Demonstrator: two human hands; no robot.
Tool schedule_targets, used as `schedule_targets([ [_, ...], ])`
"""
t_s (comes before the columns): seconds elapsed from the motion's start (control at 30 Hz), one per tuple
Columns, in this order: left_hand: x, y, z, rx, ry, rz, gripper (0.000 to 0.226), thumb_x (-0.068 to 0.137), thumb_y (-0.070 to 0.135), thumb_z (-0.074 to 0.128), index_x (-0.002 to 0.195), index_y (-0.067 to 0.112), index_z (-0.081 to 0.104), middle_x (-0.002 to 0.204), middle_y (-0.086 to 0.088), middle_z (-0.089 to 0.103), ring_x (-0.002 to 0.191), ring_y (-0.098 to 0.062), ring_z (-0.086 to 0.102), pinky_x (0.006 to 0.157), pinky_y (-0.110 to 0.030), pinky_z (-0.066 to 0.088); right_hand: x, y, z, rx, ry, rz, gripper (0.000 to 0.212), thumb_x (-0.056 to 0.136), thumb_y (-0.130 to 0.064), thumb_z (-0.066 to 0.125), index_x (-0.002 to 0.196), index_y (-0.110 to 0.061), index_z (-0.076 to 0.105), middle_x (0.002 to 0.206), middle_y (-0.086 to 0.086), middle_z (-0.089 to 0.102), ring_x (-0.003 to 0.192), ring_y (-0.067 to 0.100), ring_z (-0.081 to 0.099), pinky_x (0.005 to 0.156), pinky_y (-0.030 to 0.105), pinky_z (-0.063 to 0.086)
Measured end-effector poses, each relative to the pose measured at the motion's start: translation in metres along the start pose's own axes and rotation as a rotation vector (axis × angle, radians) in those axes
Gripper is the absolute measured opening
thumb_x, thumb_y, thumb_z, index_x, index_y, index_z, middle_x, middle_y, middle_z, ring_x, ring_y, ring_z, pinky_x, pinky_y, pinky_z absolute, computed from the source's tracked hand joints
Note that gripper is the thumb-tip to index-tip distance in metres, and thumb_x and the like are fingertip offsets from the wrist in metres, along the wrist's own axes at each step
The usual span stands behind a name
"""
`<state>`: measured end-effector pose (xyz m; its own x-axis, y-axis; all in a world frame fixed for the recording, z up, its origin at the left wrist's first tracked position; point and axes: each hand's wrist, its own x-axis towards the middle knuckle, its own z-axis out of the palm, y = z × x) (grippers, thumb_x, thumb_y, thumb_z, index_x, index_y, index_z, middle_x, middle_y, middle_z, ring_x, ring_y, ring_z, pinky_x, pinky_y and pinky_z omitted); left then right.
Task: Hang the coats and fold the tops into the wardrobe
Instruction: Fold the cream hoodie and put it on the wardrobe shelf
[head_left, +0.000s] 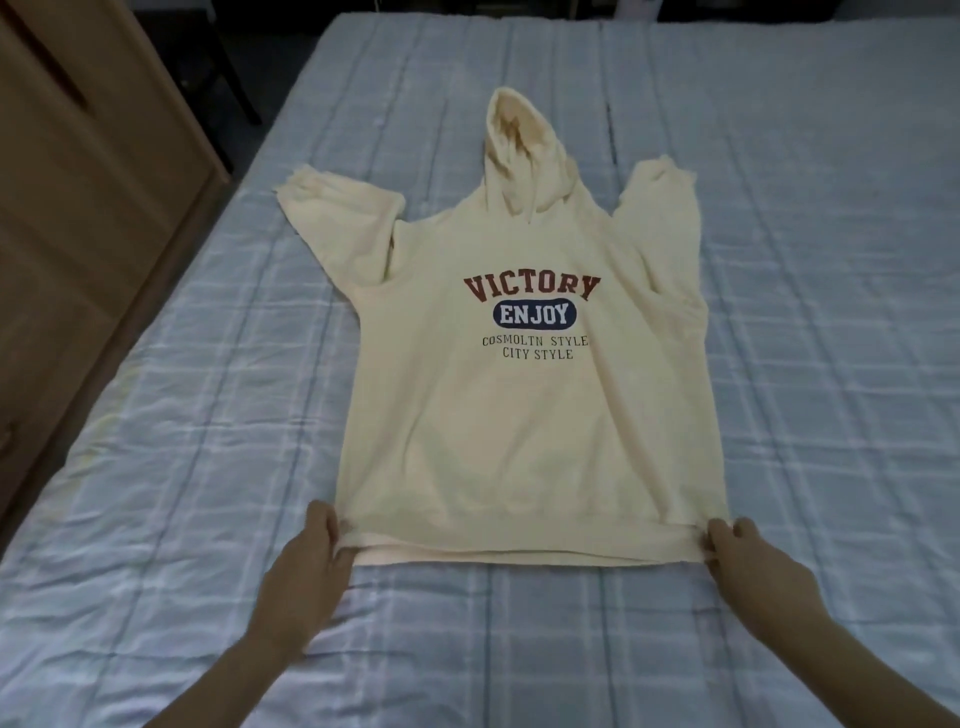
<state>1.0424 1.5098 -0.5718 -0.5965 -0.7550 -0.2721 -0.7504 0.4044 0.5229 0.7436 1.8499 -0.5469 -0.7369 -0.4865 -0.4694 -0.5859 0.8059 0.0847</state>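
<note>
A cream hoodie (524, 415) with red "VICTORY" lettering lies face up and spread flat on the bed, hood pointing away from me. Both sleeves are bent upward beside the shoulders. My left hand (306, 566) pinches the hem's left corner. My right hand (748, 566) grips the hem's right corner. The hem is pulled straight between the two hands.
The bed (805, 364) has a light blue checked cover and fills most of the view. A wooden wardrobe (78, 208) stands along the bed's left side. A dark chair or table leg (234, 78) shows on the floor at the far left.
</note>
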Motion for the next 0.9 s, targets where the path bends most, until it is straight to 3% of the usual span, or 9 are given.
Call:
schedule_targets([
  [0.1,-0.003,0.006,-0.022,0.127,-0.02,0.082,0.039,0.082,0.012,0.064,0.086,0.027,0.028,0.063,0.005,0.051,0.054,-0.017,0.051,0.046,-0.031,0.035,-0.005,0.004,-0.015,-0.059,-0.057,-0.044,0.029,0.101,-0.037,0.029,0.126,-0.032,0.041,0.108,-0.003,0.06,0.091,0.017,0.063,0.069,0.029,0.046],
  [0.27,-0.019,0.005,-0.038,0.31,-0.006,0.146,0.038,0.082,0.011,0.061,0.093,0.033,0.032,0.06,0.011,0.047,0.05,-0.01,0.044,0.043,-0.025,0.03,-0.034,0.025,-0.031,-0.094,-0.025,-0.078,0.038,0.101,-0.045,0.025,0.138,-0.038,0.032,0.123,-0.012,0.058,0.105,0.011,0.06,0.076,0.028,0.048],
  [0.37,-0.027,-0.003,-0.028,0.321,-0.077,0.175,0.056,0.085,0.011,0.055,0.123,0.048,0.035,0.072,0.012,0.051,0.058,-0.01,0.046,0.049,-0.022,0.029,-0.049,0.027,-0.018,-0.062,-0.081,-0.07,0.039,0.101,-0.04,0.028,0.14,-0.037,0.03,0.107,-0.008,0.061,0.095,0.013,0.063,0.071,0.027,0.044],
  [0.43,-0.028,-0.005,-0.027,0.333,-0.143,0.227,0.081,0.088,0.011,0.046,0.147,0.055,0.011,0.081,0.009,0.058,0.064,-0.009,0.049,0.051,-0.02,0.031,-0.055,0.021,-0.011,-0.094,-0.087,-0.08,0.034,0.1,-0.035,0.028,0.134,-0.037,0.033,0.089,-0.007,0.053,0.076,0.015,0.057,0.064,0.026,0.039],
  [0.5,-0.03,-0.013,-0.03,0.388,-0.167,0.257,0.087,0.09,0.012,0.044,0.146,0.057,-0.004,0.098,0.01,0.064,0.074,-0.01,0.056,0.055,-0.021,0.036,-0.061,0.019,-0.007,-0.147,-0.093,-0.086,0.031,0.099,-0.035,0.028,0.129,-0.037,0.035,0.085,-0.006,0.047,0.071,0.015,0.05,0.062,0.026,0.038],
  [0.63,-0.059,-0.056,-0.041,0.562,-0.289,0.224,0.089,0.091,0.023,0.05,0.137,0.065,-0.014,0.117,0.013,0.065,0.093,-0.011,0.065,0.063,-0.024,0.041,-0.084,0.019,-0.005,-0.18,-0.249,-0.143,0.028,0.094,-0.046,0.036,0.116,-0.034,0.046,0.085,-0.004,0.041,0.096,0.013,0.062,0.07,0.027,0.04],
  [0.7,-0.082,-0.076,-0.037,0.528,-0.296,0.208,0.095,0.087,0.016,0.049,0.133,0.069,-0.015,0.108,0.013,0.069,0.083,-0.013,0.068,0.057,-0.025,0.039,-0.098,0.015,0.001,-0.183,-0.353,-0.183,0.023,0.091,-0.045,0.039,0.111,-0.037,0.048,0.077,-0.003,0.035,0.107,0.011,0.061,0.082,0.03,0.043],
  [0.77,-0.103,-0.08,-0.032,0.484,-0.326,0.244,0.116,0.072,0.013,0.068,0.137,0.069,-0.009,0.084,0.013,0.072,0.058,-0.008,0.066,0.044,-0.023,0.037,-0.107,0.009,0.011,-0.22,-0.435,-0.221,0.025,0.093,-0.038,0.039,0.115,-0.039,0.05,0.071,-0.004,0.026,0.111,0.012,0.06,0.094,0.032,0.043],
  [0.9,-0.105,-0.083,-0.029,0.508,-0.338,0.281,0.143,0.035,0.007,0.087,0.15,0.05,0.015,0.06,0.019,0.065,0.031,0.0,0.048,0.028,-0.016,0.022,-0.102,0.002,0.017,-0.266,-0.49,-0.217,0.035,0.093,-0.027,0.037,0.125,-0.032,0.05,0.076,-0.005,0.038,0.104,0.015,0.061,0.074,0.026,0.038],
])
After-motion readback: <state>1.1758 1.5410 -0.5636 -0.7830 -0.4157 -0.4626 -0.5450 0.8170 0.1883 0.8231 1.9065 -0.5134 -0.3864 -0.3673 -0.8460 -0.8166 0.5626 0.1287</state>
